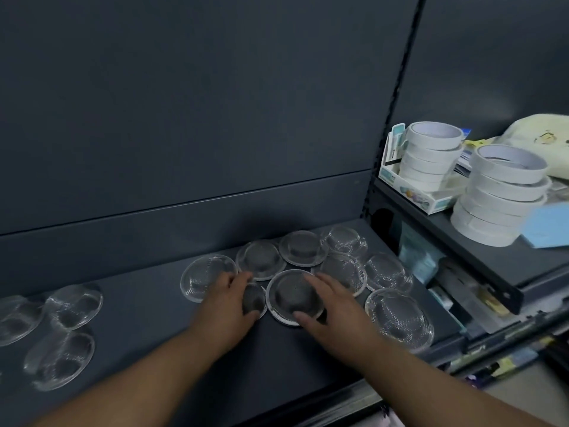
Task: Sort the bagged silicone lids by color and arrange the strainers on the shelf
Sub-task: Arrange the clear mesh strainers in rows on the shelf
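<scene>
**A:** What is seen nearest on the dark shelf (147, 328)?

**B:** Two bare forearms are stretched in from the near edge. The left hand (226, 298) is curled over a half-hidden strainer (255, 298). Its left side is wrapped by thumb and fingers, so it is gripped.

**A:** And the right hand (331, 306)?

**B:** It is laid across the central strainer (289, 295), which is set dome up. The thumb is placed at the near rim and the fingers are bent over the far right rim, so the rim is held between them. The two held strainers are set just beside each other. Whether their rims touch cannot be told.

**A:** What is placed around them?

**B:** A glossy strainer (398, 315) is set near the right hand, by the shelf's right end. Three blurred strainer packs (74, 305) are left well apart at the far left. Behind the hands, a cluster of strainers (303, 248) is spread in an arc, with the rims overlapped in places.

**A:** And farthest off?

**B:** The plain dark back panel (184, 118) is seen behind the shelf. To the right, on a higher shelf (492, 260), two stacks of white tape rolls are stood: a near stack (502, 192) and a far stack (431, 155). The far stack is stood in an open carton (437, 200). A cream pouch (542, 140) is laid behind them.
</scene>
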